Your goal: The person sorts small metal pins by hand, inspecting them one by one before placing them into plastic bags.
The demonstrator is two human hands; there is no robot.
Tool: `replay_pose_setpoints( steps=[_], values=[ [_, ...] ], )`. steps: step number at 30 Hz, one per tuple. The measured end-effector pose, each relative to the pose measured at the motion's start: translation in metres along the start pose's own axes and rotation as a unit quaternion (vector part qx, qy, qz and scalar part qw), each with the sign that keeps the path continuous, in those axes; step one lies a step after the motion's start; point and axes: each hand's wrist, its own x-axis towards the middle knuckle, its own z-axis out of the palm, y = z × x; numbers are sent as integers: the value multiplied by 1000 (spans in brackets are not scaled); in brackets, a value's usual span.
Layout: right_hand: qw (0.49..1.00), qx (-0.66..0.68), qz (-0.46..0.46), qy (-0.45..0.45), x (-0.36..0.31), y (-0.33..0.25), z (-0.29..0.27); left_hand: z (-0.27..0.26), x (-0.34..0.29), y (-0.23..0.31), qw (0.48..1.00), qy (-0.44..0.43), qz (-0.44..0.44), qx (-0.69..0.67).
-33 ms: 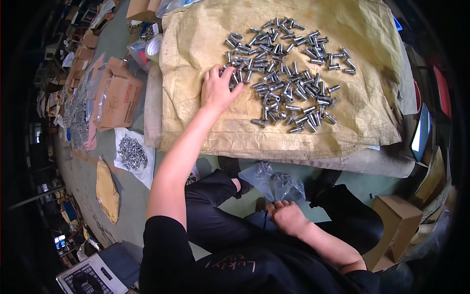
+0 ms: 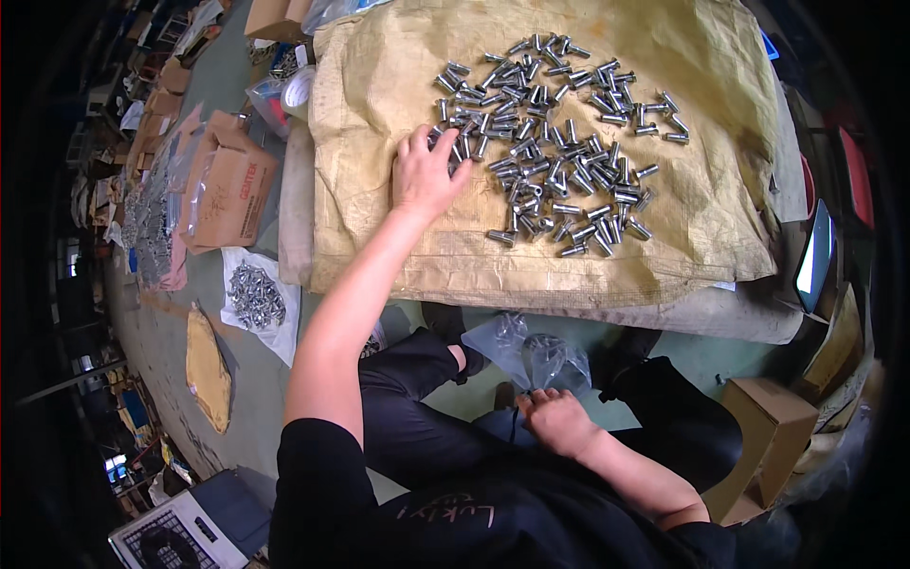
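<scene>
Steel bolts (image 2: 572,131): loose across the yellow sheet (image 2: 716,204), plenty left from where I stand
Left hand (image 2: 427,180): fingers curved over the bolts' left edge; gripping, can't tell
Right hand (image 2: 561,422): seems clenched on the clear bag (image 2: 557,358)
Done so far: can't tell

- Bolts (image 2: 557,138): many, silvery, shiny metal, headed, with straight cylindrical shanks; all loose.
- Pose: mostly lying on their sides, pointing every which way, many touching or overlapping.
- Location: spread in an irregular patch on yellowish woven sheet (image 2: 379,256); dense through the middle, sparser toward upper right.
- Left-edge bolts: beside and partly under left hand (image 2: 431,175), fingers and thumb spread around a few; contact partly hidden.
- Plastic bag (image 2: 557,358): clear, crumpled, below sheet's near edge; lower end at right hand (image 2: 559,420), grip unclear.
</scene>
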Motion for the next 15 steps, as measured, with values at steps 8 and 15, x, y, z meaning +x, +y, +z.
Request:
replay_pose_setpoints(
  steps=[8,15],
  values=[
    [1000,-15,-3,20,1,-1,2,-11,-7,6,1000,-1,-17,5],
    [1000,-7,-3,9,3,-3,2,-8,-25,-2,998,9,41,40]
  ],
)
